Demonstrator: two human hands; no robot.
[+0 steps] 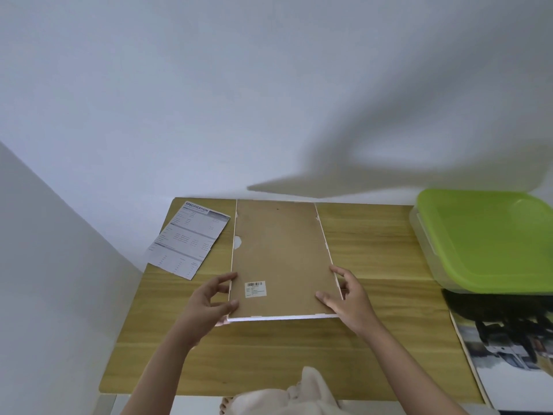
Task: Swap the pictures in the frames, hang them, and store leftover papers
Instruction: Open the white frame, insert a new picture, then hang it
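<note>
Cloth: pale fabric point(294, 393) lay nearest the camera, at the table's near edge.
Frame: a picture frame point(282, 259) lay face down in the middle of the wooden table point(269, 354), its brown backing board up and a thin white rim around it; the far end reached the wall.
Label: a small white sticker point(255, 289) with a barcode sat on the backing near the left hand; its text was too small to read.
Left hand: the left hand point(214, 301) was half open, fingertips touching the frame's left edge near the near corner.
Right hand: the right hand point(347, 295) gripped the frame's right edge, thumb on the backing, fingers around the rim.
Paper: a printed sheet point(188, 238) headed "SPECIFICATION" lay left of the frame, just beside it.
Box: a clear container with a green lid point(484, 235) stood at the right, well apart.
Picture: a dark print point(508, 348) lay near the container, at the right edge.
</note>
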